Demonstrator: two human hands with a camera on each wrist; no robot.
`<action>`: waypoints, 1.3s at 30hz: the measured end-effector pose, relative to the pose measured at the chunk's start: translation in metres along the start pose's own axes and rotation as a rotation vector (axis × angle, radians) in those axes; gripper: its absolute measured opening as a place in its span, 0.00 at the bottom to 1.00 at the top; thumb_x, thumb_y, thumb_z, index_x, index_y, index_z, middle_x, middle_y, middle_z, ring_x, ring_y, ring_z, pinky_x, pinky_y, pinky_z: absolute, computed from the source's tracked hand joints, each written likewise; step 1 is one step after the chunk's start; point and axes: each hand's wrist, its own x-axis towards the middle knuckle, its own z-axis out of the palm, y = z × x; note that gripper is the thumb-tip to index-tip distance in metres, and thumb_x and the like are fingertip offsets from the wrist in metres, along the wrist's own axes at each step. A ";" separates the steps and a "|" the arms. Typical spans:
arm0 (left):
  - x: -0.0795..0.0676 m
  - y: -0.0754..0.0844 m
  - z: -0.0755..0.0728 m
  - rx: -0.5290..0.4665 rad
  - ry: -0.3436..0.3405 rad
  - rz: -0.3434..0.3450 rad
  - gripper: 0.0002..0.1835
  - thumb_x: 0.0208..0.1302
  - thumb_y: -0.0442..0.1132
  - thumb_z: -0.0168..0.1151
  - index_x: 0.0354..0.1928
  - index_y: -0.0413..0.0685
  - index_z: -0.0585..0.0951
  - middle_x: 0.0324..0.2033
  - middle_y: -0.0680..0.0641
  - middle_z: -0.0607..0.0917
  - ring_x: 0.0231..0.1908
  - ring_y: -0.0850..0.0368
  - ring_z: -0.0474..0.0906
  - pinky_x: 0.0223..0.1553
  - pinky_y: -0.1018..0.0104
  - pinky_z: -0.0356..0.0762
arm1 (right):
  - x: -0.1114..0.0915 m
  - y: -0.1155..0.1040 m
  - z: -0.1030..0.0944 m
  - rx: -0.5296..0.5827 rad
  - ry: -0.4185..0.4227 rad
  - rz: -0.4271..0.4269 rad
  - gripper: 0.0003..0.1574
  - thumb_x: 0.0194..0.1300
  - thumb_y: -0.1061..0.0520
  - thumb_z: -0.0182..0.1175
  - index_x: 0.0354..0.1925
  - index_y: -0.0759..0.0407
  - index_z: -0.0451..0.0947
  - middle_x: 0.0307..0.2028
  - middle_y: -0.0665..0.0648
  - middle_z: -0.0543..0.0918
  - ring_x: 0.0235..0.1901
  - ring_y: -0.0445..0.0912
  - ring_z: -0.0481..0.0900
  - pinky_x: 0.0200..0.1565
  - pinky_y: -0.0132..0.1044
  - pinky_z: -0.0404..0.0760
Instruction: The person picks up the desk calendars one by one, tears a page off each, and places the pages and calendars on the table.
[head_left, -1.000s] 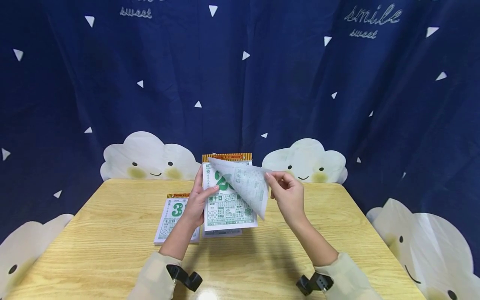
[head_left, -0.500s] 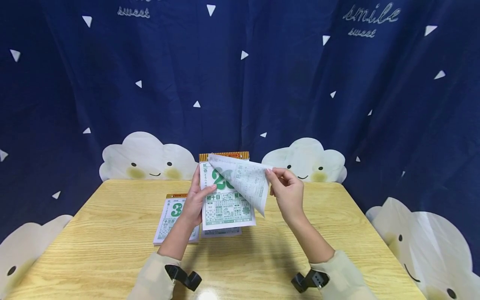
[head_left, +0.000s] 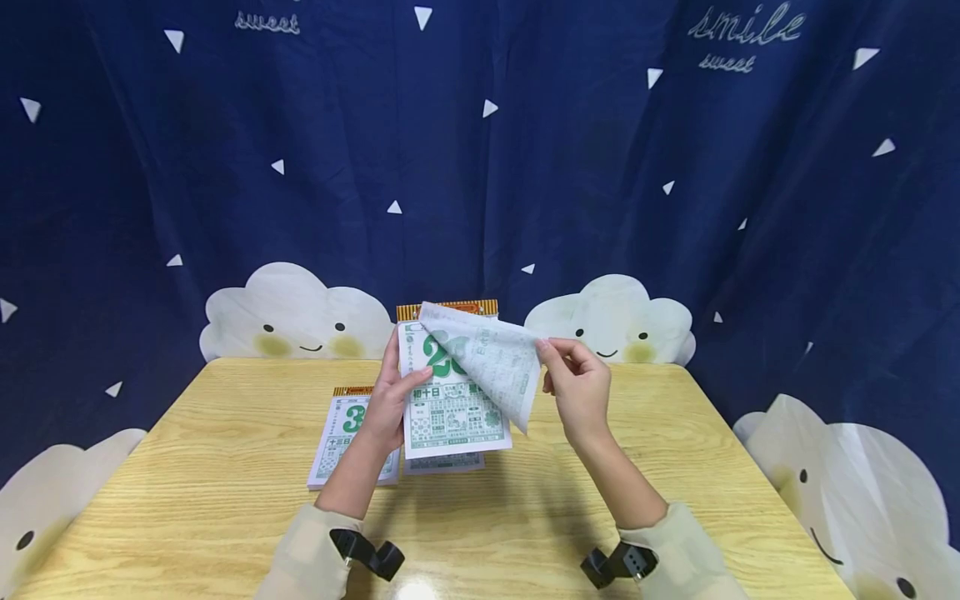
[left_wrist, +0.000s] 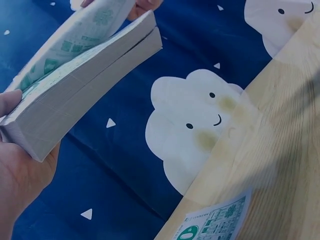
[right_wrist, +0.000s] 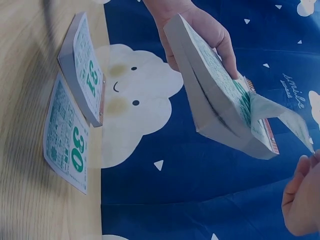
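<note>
My left hand (head_left: pixel 386 412) grips a thick tear-off calendar (head_left: pixel 450 429) by its left side, raised over the table, thumb on the front and fingers behind. Its block of pages shows edge-on in the left wrist view, beneath an orange-striped header (head_left: pixel 405 312). Between thumb and fingers, my right hand (head_left: pixel 583 392) pinches the right part of the thin top sheet (head_left: pixel 501 375). That sheet slants up across the page with the green 2-something number, and its upper left corner overlaps the header. In the right wrist view the sheet (right_wrist: pixel 287 120) stretches from the block to my right fingertips.
A second calendar (right_wrist: pixel 85 70), showing 31, lies on the wooden table (head_left: pixel 225 467) behind my left forearm. Beside it is a loose sheet (right_wrist: pixel 64 132) reading 30, partly hidden by the held calendar in the head view. A blue curtain (head_left: pixel 337 225) with clouds hangs behind the table.
The held calendar has shifted slightly up and left. The sheet's upper left corner has moved up over the header. Both hands keep their hold.
</note>
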 end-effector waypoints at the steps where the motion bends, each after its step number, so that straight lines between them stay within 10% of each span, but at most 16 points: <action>1: 0.000 0.001 0.001 -0.004 0.010 -0.008 0.42 0.68 0.28 0.43 0.71 0.79 0.41 0.59 0.57 0.72 0.47 0.59 0.82 0.47 0.63 0.82 | 0.000 0.000 -0.001 0.005 0.003 -0.005 0.13 0.60 0.59 0.63 0.33 0.71 0.78 0.16 0.45 0.75 0.12 0.37 0.67 0.15 0.25 0.67; 39: 0.000 0.007 0.004 -0.024 0.013 0.021 0.42 0.67 0.24 0.40 0.71 0.76 0.41 0.60 0.56 0.72 0.47 0.59 0.82 0.47 0.64 0.82 | 0.003 0.002 -0.002 0.144 0.096 0.026 0.07 0.60 0.62 0.61 0.28 0.50 0.79 0.19 0.45 0.77 0.10 0.37 0.65 0.13 0.23 0.65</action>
